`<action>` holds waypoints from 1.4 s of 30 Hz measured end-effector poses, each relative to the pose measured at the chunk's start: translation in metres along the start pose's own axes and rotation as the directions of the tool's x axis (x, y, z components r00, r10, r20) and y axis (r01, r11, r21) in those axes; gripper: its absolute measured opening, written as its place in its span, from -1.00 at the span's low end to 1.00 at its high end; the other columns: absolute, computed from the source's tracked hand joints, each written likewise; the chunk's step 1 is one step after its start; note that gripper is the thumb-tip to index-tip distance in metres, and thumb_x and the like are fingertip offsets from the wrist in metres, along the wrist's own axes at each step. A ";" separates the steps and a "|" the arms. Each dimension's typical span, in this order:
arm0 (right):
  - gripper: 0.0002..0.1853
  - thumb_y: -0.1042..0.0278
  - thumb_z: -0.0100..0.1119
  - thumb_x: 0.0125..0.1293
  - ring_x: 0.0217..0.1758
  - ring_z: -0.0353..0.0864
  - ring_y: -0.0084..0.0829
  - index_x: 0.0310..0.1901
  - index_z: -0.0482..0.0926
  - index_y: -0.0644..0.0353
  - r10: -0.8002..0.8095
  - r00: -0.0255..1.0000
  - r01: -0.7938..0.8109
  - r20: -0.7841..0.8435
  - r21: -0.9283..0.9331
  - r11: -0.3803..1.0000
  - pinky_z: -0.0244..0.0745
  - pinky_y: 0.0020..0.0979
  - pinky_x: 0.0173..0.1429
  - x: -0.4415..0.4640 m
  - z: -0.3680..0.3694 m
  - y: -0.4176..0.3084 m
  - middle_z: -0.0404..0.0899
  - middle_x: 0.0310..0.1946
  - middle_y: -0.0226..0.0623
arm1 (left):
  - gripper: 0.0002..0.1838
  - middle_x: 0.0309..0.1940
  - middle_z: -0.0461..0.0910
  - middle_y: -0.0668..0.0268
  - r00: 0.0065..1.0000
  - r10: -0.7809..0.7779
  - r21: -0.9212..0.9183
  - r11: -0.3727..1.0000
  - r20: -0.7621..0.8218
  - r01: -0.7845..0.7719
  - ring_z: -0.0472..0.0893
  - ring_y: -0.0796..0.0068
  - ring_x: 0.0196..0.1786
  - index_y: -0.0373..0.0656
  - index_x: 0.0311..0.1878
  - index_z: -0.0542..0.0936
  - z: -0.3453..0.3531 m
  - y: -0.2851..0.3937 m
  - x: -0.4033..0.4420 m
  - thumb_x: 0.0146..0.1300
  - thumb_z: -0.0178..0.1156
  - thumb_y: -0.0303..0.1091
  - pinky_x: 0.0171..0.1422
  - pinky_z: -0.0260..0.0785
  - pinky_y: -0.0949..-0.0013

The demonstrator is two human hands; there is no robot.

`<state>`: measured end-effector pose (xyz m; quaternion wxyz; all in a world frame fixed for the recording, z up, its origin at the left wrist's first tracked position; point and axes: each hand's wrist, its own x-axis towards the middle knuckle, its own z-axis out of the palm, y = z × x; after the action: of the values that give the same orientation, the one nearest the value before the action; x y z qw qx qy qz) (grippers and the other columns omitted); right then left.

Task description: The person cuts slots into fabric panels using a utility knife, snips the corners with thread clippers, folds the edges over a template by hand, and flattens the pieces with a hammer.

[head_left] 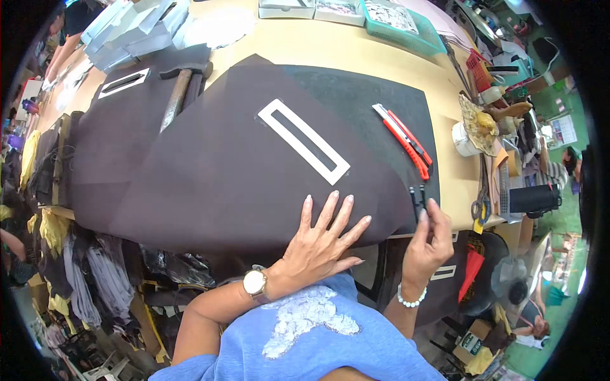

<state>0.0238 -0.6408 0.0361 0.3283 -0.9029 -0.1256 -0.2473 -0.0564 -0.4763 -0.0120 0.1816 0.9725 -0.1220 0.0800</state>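
Note:
Dark brown fabric (190,171) is spread over the work surface. My left hand (321,244) lies flat on its near edge with fingers spread. Just beyond the fingertips, a white rectangular frame (305,141) with a long slot lies diagonally on the fabric. My right hand (429,244) is at the fabric's right edge, thumb and finger pinched on a small black two-pronged piece (417,202) with metal-looking tips; its exact kind is unclear. Beyond that hand, a red utility knife (403,140) lies on a black mat (368,89), with another red-handled tool (413,134) alongside.
A hammer (178,95) rests on fabric at left, near a second white frame (124,82). Boxes (136,32) and a teal tray (406,28) stand along the back. Scissors (481,206) and a white tub (465,138) are at right. Fabric pieces hang at lower left.

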 end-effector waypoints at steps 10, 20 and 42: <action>-0.78 0.64 0.16 0.15 -0.30 0.61 -0.36 -0.13 0.56 0.31 -0.228 0.879 0.046 0.418 0.402 0.914 0.49 -0.38 -0.19 -0.019 0.029 -0.073 0.62 -0.32 -0.16 | -0.39 0.36 0.16 -0.02 0.999 0.000 0.272 0.962 0.033 -0.009 0.12 -0.13 0.40 0.16 0.39 0.27 0.014 0.003 0.000 0.28 -0.09 0.06 0.41 -0.33 -0.36; -0.88 0.52 0.26 0.07 -0.18 0.53 -0.19 -0.33 0.61 0.32 -0.128 0.946 0.149 0.297 -0.049 0.988 0.40 -0.24 -0.06 0.018 0.006 0.017 0.57 -0.26 -0.10 | -0.18 0.33 0.19 -0.03 1.000 0.006 -0.031 1.000 0.021 -0.005 0.16 -0.08 0.38 0.07 0.37 0.26 -0.015 0.001 0.009 0.12 0.10 0.30 0.31 -0.01 -0.31; -0.35 0.57 0.23 0.08 -0.23 0.65 -0.15 0.27 0.38 -0.02 -0.522 0.663 0.328 0.536 0.420 0.847 0.57 -0.27 -0.11 0.066 0.100 -0.056 0.60 -0.17 -0.16 | -0.04 0.23 0.39 0.07 0.852 -0.446 -0.165 0.895 -0.274 0.415 0.25 0.06 0.37 -0.21 0.43 0.07 -0.054 -0.131 0.034 0.06 0.35 -0.06 0.44 -0.01 -0.05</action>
<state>0.0941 -0.5290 0.0350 0.3259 -0.8187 -0.4723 0.0213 0.0050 -0.3450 0.0011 0.2597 0.9405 0.1244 0.1803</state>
